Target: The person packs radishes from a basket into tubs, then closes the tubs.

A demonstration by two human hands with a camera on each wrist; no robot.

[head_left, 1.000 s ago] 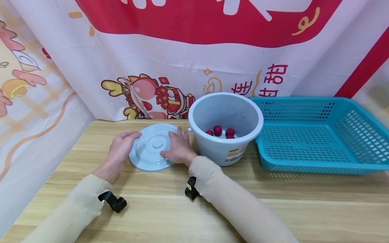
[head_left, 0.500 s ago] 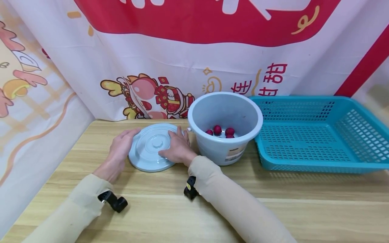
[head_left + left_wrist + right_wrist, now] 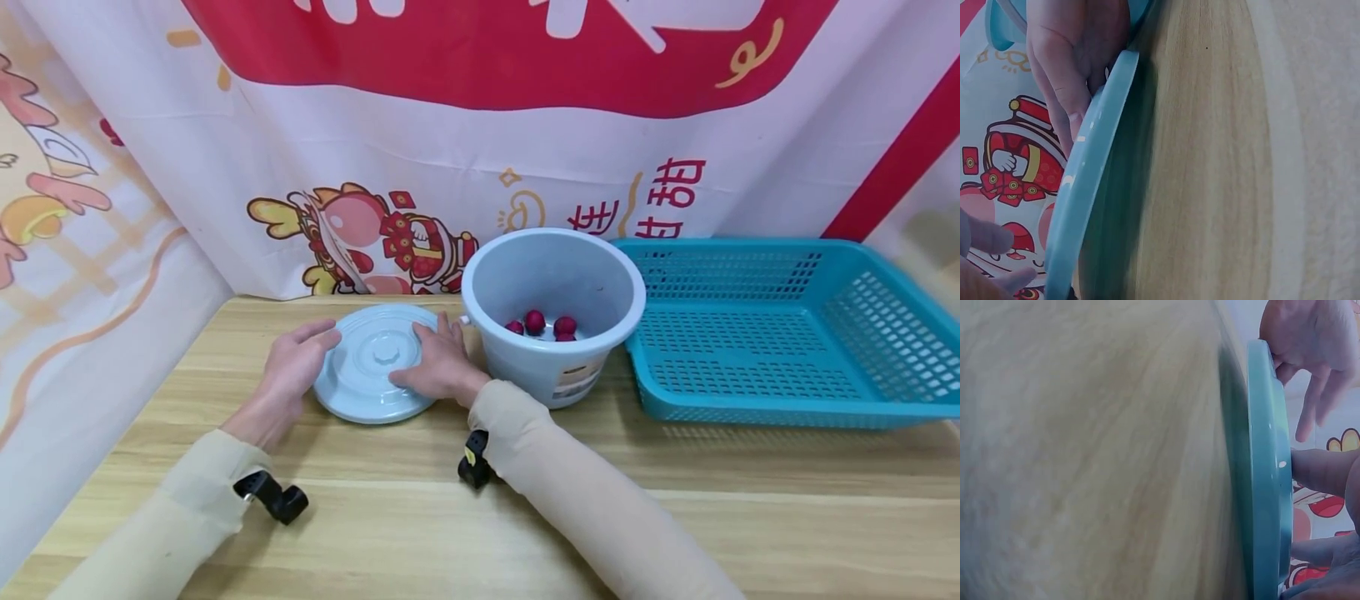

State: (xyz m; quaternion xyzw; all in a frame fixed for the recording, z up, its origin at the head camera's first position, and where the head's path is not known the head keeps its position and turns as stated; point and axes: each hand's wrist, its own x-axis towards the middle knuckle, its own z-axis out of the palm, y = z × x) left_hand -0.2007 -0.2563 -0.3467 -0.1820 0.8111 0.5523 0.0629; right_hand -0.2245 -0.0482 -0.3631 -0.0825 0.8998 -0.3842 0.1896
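Note:
A round light-blue lid (image 3: 362, 385) lies flat on the wooden table, knob side up. My right hand (image 3: 441, 360) rests on its right part with fingers spread, the thumb touching the top near the knob. In the right wrist view, thumb (image 3: 1319, 472) and fingers press on the lid's upper face. At the lid's left edge is my left hand (image 3: 294, 362), fingers extended and loose; the left wrist view shows its fingers (image 3: 991, 237) beside the rim, apart from it. Just right of the lid stands a light-blue bucket (image 3: 525, 367) with several dark red balls (image 3: 535, 322) inside.
A teal perforated plastic basket (image 3: 750, 350) stands to the right of the bucket. Behind everything hangs a printed white and red cloth (image 3: 375, 133), and another cloth (image 3: 97, 333) borders the left side. Bare wooden tabletop (image 3: 390, 525) lies in front.
My left hand has moved slightly left, away from the lid's edge. The right hand stays on the lid, and the lid has barely shifted.

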